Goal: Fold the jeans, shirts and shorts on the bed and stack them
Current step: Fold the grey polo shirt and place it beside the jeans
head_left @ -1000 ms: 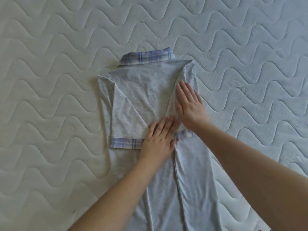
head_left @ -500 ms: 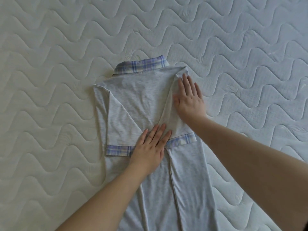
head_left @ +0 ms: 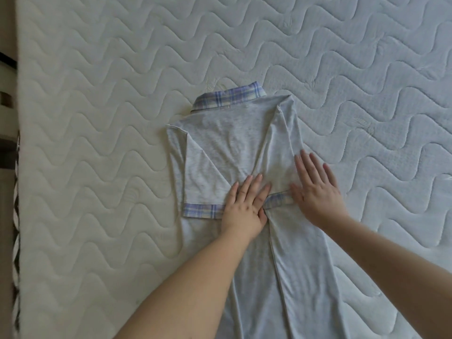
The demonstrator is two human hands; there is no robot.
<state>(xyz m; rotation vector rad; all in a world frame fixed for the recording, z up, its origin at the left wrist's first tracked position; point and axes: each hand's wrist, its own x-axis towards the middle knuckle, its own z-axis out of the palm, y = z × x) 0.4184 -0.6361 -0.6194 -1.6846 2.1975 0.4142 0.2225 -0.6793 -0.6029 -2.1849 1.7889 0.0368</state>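
Grey polo shirt [head_left: 234, 143] lies flat, collar away from the person, about mid-bed on the quilted mattress [head_left: 97, 118], with the bed's left edge well off to the side and the hem running out of frame toward the person. Both sides and sleeves are folded in, and the plaid cuffs [head_left: 203, 211] meet near the centre line. The plaid collar [head_left: 230, 97] is at the far end. Thin, soft jersey, judged light and limp; it will crease and slide on itself and holds no shape, so best taken by pinching the hem corners or folded side edges, not the middle. Left hand [head_left: 244, 211] rests flat on the shirt centre over the left cuff, fingers [head_left: 255, 184] straight and slightly spread, gripping nothing. Right hand [head_left: 315, 192] presses flat on the right folded sleeve at the shirt's right edge, fingers straight, slightly apart, holding nothing. Likely step: smoothing before folding the hem up. No jeans, shorts or stack in view.
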